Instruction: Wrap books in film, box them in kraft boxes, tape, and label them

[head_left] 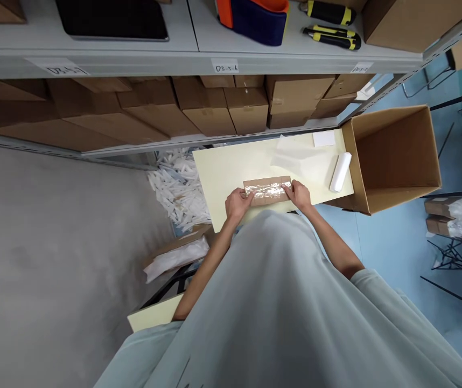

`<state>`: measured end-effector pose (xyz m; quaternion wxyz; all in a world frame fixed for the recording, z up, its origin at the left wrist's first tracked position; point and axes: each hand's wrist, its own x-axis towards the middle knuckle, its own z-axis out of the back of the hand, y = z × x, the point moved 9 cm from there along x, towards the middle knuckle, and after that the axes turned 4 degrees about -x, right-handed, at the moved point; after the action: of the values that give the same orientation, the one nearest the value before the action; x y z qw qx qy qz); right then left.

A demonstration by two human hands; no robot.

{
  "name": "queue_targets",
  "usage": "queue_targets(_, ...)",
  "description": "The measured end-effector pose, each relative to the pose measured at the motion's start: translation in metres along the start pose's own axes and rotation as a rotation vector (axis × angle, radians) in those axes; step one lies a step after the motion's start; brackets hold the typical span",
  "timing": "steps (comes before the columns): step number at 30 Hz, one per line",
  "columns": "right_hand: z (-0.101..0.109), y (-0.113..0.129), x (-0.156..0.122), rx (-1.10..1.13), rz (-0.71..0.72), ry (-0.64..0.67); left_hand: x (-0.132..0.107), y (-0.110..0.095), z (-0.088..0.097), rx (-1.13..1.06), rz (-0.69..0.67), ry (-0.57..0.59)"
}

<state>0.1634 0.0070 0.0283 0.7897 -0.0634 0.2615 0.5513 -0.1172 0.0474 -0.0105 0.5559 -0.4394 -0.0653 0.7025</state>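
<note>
Thumbs and fingers of the left hand [238,203] and right hand [299,195] pinch opposite ends of a shiny-wrapped cardboard packet [268,191] over the near part of a cream tabletop [223,172]. From there, a white roll [340,172] lies near 3 o'clock, an open carton [358,161] beyond; shelving [142,59] with brown boxes [207,121] stands at 12, paper strips [180,188] at 9, blue floor [344,231] at 4.

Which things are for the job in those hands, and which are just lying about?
For the job:
pack, held in left hand and right hand
table, underneath
maybe roll and sheet, close by

Probably just lying about:
knife on shelf
blue-orange holder
</note>
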Motion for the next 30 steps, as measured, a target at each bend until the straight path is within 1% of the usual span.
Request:
queue_targets(3, -0.006, -0.01, 0.011, 0.078, 0.095, 0.075, 0.001, 0.003, 0.003, -0.015, -0.019, -0.021)
queue_targets(7, -0.008, -0.013, 0.022, 0.146, 0.185, 0.176, 0.0, 0.001, 0.006, 0.048, -0.058, -0.055)
queue_targets(10, 0.0, -0.014, 0.025, 0.124, 0.305, 0.176, -0.007, -0.001, 0.008, 0.001, -0.091, -0.086)
queue_targets(12, 0.007, -0.018, 0.025, 0.074, 0.407, 0.156, -0.015, 0.0, 0.005, -0.039, -0.082, -0.099)
queue_targets(14, 0.008, -0.027, 0.027, -0.012, 0.488, 0.17, -0.024, 0.004, -0.006, -0.028, -0.025, -0.104)
queue_targets(15, 0.004, -0.033, 0.028, -0.065, 0.514, 0.197, -0.027, 0.005, -0.013, 0.0, 0.009, -0.106)
queue_targets(18, -0.015, -0.051, 0.035, -0.213, 0.552, 0.333, -0.032, 0.002, -0.039, 0.106, 0.074, -0.134)
queue_targets(20, -0.029, -0.059, 0.039, -0.257, 0.567, 0.412, -0.03, 0.001, -0.057, 0.17, 0.127, -0.136)
queue_targets(22, -0.039, -0.064, 0.04, -0.262, 0.575, 0.452, -0.028, 0.005, -0.072, 0.231, 0.224, -0.092)
queue_targets(24, -0.042, -0.069, 0.041, -0.252, 0.575, 0.47, -0.028, 0.009, -0.081, 0.274, 0.299, -0.019)
queue_targets(25, -0.041, -0.072, 0.041, -0.246, 0.576, 0.479, -0.028, 0.007, -0.082, 0.282, 0.301, 0.003)
queue_targets(27, -0.033, -0.081, 0.047, -0.229, 0.576, 0.479, -0.028, -0.006, -0.076, 0.275, 0.234, -0.016)
queue_targets(28, -0.024, -0.087, 0.054, -0.201, 0.565, 0.448, -0.027, -0.018, -0.07, 0.264, 0.176, -0.049)
queue_targets(30, 0.005, -0.105, 0.082, -0.09, 0.504, 0.311, -0.024, -0.049, -0.058, 0.229, 0.032, -0.104)
